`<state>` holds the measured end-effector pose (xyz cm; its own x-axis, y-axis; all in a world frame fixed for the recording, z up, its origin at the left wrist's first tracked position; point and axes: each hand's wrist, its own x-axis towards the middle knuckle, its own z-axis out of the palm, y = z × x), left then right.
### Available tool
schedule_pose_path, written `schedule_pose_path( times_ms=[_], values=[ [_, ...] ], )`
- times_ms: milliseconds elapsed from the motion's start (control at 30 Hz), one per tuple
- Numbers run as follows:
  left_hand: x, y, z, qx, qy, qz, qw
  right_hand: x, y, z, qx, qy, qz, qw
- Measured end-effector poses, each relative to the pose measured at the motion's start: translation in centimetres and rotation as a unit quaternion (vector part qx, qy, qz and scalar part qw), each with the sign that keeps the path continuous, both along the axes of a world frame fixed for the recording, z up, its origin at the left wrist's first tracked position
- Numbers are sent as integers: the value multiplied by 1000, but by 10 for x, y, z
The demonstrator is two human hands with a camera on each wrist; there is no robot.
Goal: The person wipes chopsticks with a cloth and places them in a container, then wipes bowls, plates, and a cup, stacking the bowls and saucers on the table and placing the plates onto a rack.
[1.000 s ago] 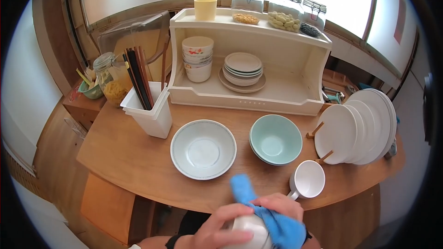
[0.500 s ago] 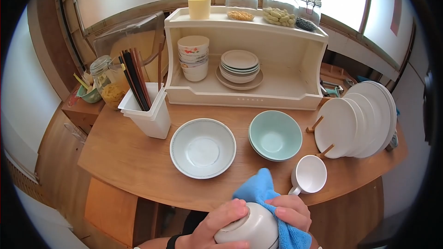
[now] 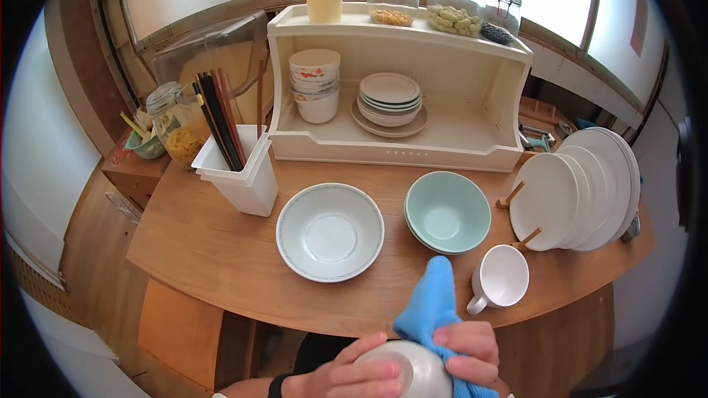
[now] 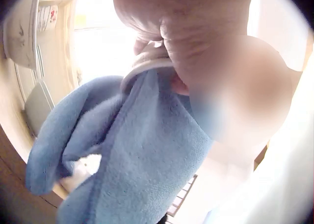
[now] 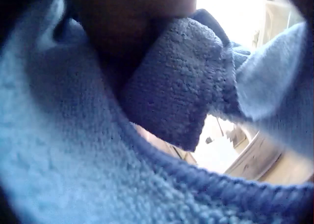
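At the table's near edge, my left hand (image 3: pixel 343 374) holds a white bowl (image 3: pixel 434 370), its base turned up towards me and my fingers spread across the foot. My right hand (image 3: pixel 472 350) grips a blue cloth (image 3: pixel 431 298) against the bowl's right side, and one end of the cloth stands up beyond the rim. From the left wrist view, the cloth (image 4: pixel 152 131) hangs out of the bowl's mouth past the pale rim (image 4: pixel 147 66). Folds of cloth (image 5: pixel 59 135) fill most of the right wrist view and hide the bowl there.
Ahead on the table (image 3: pixel 221 273) stand a wide white bowl (image 3: pixel 330 236), stacked mint bowls (image 3: pixel 448 214) and a white mug (image 3: pixel 505 280) close to my right hand. Racked plates (image 3: pixel 546 203) are at right, a chopstick holder (image 3: pixel 247 184) at left, and a cream shelf (image 3: pixel 472 151) behind.
The bowl has turned in my hands, and my left fingers have shifted over its base. My right hand and the cloth have moved along its side, with the cloth's free end changing shape.
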<state>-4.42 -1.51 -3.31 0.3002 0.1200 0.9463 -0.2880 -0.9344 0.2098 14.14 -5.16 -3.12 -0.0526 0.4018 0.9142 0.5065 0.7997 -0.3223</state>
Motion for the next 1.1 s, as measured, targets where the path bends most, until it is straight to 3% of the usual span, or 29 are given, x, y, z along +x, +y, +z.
schedule_pose_path(
  times_ms=[67, 133, 167, 200, 267, 300, 367, 400, 467, 500, 567, 600, 633, 667, 767, 833, 867, 900, 967, 1000, 1067, 1100],
  values=[
    [4, -5, -11, -25, -40, -32, 998, -10, -1, 3, -101, 48, 55, 992],
    [25, -12, -15, -110, -164, -67, 978, -16, -10, 20, -289, 85, 116, 946],
    [23, -14, -15, -110, -163, -63, 978, -17, -11, 20, -355, 93, 141, 919],
    [20, -18, -17, -196, -110, -10, 974, -16, -9, 14, -401, 107, 166, 894],
    [17, -15, -22, -226, -83, 51, 969, -9, -4, 8, -446, 137, 195, 863],
    [17, -11, -18, -241, -68, 80, 965, -4, -3, 9, -446, 135, 199, 862],
    [-2, -1, -1, -83, 23, 38, 996, 3, -1, 8, -328, 62, 157, 930],
    [-1, -3, -3, -84, 23, 39, 995, -1, -1, -3, -214, 56, 107, 969],
    [4, -9, -11, -81, -45, 0, 996, -22, 4, -14, -78, 124, 77, 986],
    [16, -15, -18, -82, -46, -1, 996, -24, -3, -11, -111, 172, 133, 970],
    [45, -27, -31, -147, -242, -29, 959, -25, -16, -1, -141, 224, 186, 946],
    [29, -18, -17, -146, -167, -51, 974, -25, -19, 6, -319, 138, 162, 924],
    [22, -16, -17, -146, -165, -51, 974, -24, -20, 10, -482, 47, 133, 864],
    [16, -15, -17, -132, -141, -30, 981, -19, -11, 4, -472, 84, 198, 855],
    [5, -13, -20, -90, -71, 35, 993, -6, -13, 14, -434, 152, 179, 870],
    [-4, -9, -18, -59, -27, 76, 995, -2, 9, -28, -464, 71, 220, 855],
    [-16, -5, -11, -42, 54, 45, 997, 2, 1, -22, -266, 18, 127, 955],
    [-14, -7, -11, -42, 53, 44, 997, -2, 2, -4, -52, -37, 27, 998],
    [-4, -10, -13, -87, -40, 3, 995, -6, 1, 4, -79, -19, 54, 995],
    [2, -14, -13, -133, -63, 19, 989, -9, -1, 18, -191, 26, 105, 976],
    [16, -21, -19, -185, -121, 22, 975, -14, -3, 44, -404, 112, 205, 884],
    [18, -23, -23, -235, -175, 25, 956, -17, -3, 48, -405, 114, 208, 883]
  ],
)
